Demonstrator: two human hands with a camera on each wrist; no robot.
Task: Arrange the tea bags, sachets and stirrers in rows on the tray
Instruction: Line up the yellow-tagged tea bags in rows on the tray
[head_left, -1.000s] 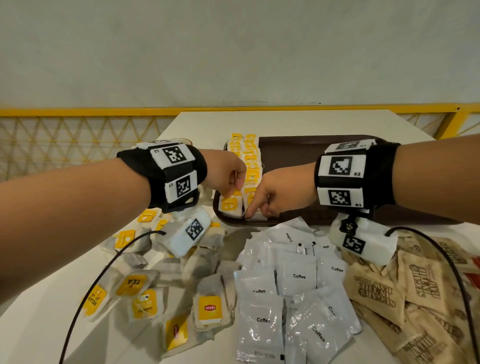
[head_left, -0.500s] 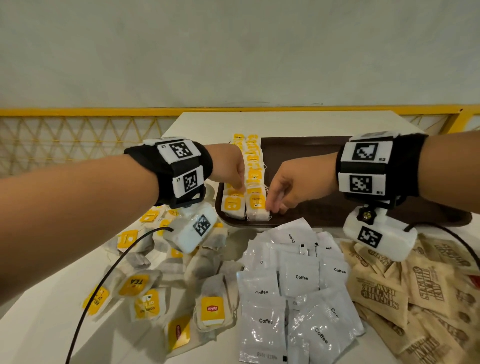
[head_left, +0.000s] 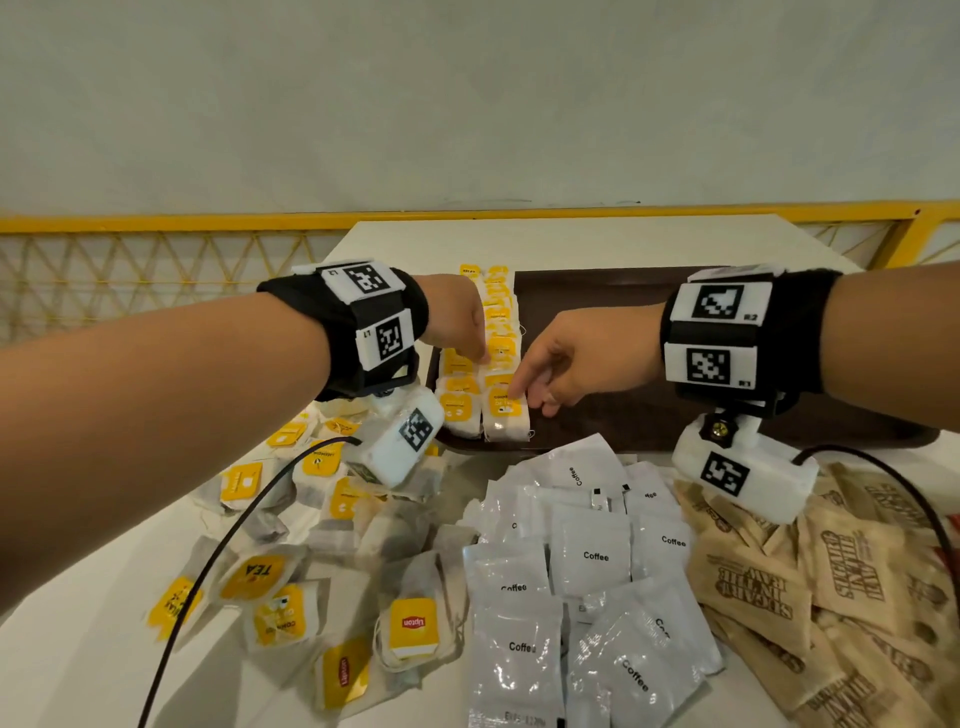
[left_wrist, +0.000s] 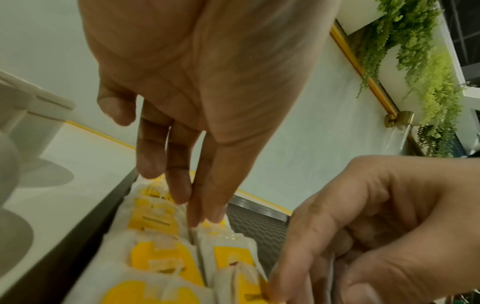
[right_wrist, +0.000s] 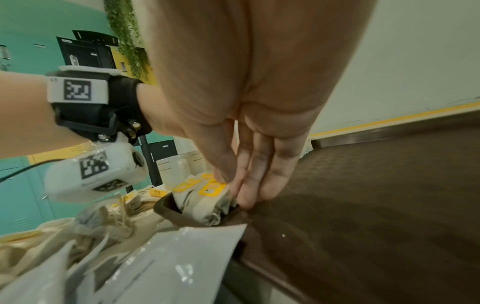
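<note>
A brown tray (head_left: 597, 296) lies across the back of the white table. Two rows of yellow-tagged tea bags (head_left: 498, 343) run along its left side. My left hand (head_left: 480, 356) reaches down with straight fingers, and its fingertips (left_wrist: 205, 216) rest on tea bags partway up the rows. My right hand (head_left: 519, 392) comes in from the right. Its index fingertip touches the tag of the front tea bag (head_left: 505, 415) in the right row. In the right wrist view its fingers (right_wrist: 246, 195) lie straight against that bag at the tray's near left corner.
Loose tea bags (head_left: 311, 545) are heaped in front of the tray at the left. White coffee sachets (head_left: 592, 561) sit in the middle and brown sugar sachets (head_left: 779, 587) at the right. Black cables hang from both wrists. A yellow railing runs behind the table.
My right hand has drawn back a little to the right, and its fingertip went from the tray's front edge to the front bag's tag. My left hand has shifted slightly farther up the rows.
</note>
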